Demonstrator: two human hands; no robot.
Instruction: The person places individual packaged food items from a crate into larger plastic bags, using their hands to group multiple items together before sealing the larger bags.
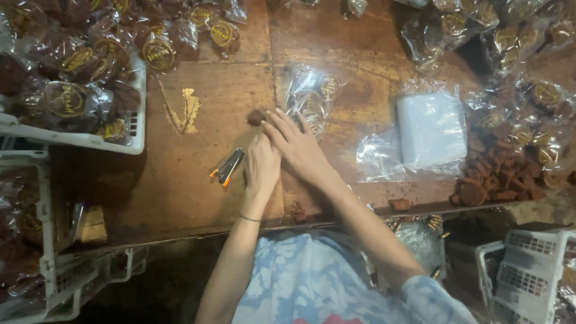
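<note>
Right hand (pixel 297 147) spread flat over left hand (pixel 261 168) – fingertips at brown cookie (pixel 257 117) (12 o'clock); left's grip cannot tell; stapler (pixel 227 167) at 9 o'clock on desk (pixel 180 192).

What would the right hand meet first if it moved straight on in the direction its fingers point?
Probably the small brown piece lying just beyond the right hand's fingertips, toward the upper left; it looks close, perhaps already touching.
</note>
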